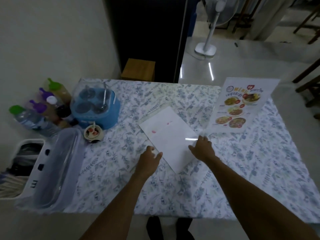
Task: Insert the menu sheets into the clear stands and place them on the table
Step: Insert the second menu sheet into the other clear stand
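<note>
The white menu sheet (168,137) lies face-down mid-table, long axis running diagonally from far-left to near-right. We flank its near end: left hand (150,157) at its left edge, right hand (203,148) at its right corner, fingers loosely spread, holding nothing firmly, though a clear stand seems to cover it. We count two sheets; the printed menu (240,104) stands far right.

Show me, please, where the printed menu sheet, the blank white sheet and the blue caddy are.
printed menu sheet (239,105): head view, its middle.
blank white sheet (168,135): head view, its centre.
blue caddy (97,110): head view, front wall.
</note>
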